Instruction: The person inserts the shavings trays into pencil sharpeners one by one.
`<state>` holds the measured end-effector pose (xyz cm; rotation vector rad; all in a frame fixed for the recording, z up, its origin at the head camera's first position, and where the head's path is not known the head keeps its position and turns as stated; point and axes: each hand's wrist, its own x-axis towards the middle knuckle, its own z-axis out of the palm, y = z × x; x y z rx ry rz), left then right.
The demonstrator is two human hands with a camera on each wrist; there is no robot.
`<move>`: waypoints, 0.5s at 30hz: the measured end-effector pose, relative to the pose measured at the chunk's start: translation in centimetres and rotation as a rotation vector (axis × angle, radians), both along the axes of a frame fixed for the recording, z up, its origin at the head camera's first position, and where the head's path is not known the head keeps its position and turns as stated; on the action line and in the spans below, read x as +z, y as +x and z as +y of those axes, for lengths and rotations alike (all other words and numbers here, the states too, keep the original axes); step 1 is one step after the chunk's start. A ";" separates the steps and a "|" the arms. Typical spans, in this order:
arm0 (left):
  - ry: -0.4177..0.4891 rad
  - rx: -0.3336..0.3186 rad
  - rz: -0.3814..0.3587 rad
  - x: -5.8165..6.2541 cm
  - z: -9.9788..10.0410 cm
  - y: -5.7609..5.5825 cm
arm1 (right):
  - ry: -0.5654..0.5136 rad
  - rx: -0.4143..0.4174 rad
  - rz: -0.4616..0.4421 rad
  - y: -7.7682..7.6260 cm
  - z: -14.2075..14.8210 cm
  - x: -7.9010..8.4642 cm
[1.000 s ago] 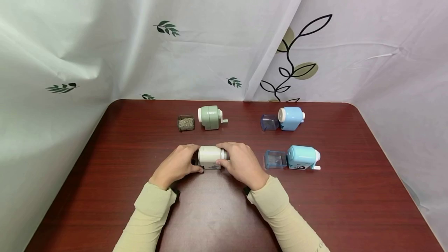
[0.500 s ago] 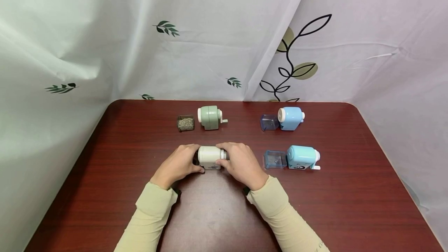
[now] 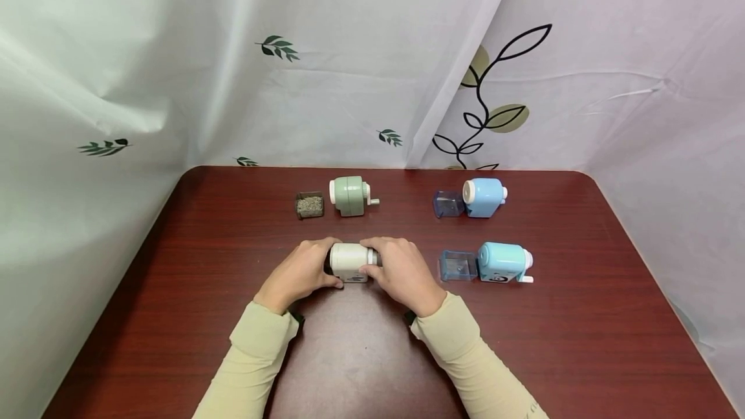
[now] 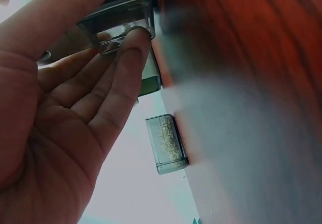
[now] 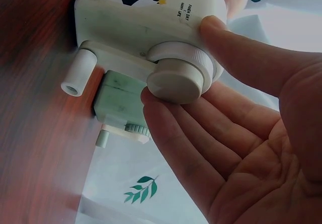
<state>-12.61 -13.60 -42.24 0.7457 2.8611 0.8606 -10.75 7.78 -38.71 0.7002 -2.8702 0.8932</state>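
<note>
A cream crank pencil sharpener [image 3: 349, 258] stands on the table between both hands. My right hand [image 3: 403, 271] holds its knob end, thumb on the body and fingers behind; the right wrist view shows the panda print, the round knob [image 5: 176, 80] and the crank handle [image 5: 80, 72]. From the left, my left hand [image 3: 299, 273] pinches a clear, dark-tinted shavings drawer [image 4: 123, 16] between thumb and fingers, right at the sharpener's left end. In the head view that drawer is mostly hidden by the hand.
Behind stand a green sharpener [image 3: 349, 196] and its drawer of shavings [image 3: 309, 205]. To the right are a blue sharpener [image 3: 485, 198] with its drawer [image 3: 448, 204], and a turquoise sharpener [image 3: 502, 260] with its drawer [image 3: 458, 266]. A white curtain [image 3: 326, 102] hangs behind the table.
My left hand has shifted slightly to the right, closer against the cream sharpener's left end. The right hand and the sharpener have stayed in place.
</note>
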 end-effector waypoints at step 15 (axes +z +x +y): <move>0.017 0.010 -0.005 0.1 0.3 0.0 | 0.004 0.001 0.006 0.0 0.0 0.1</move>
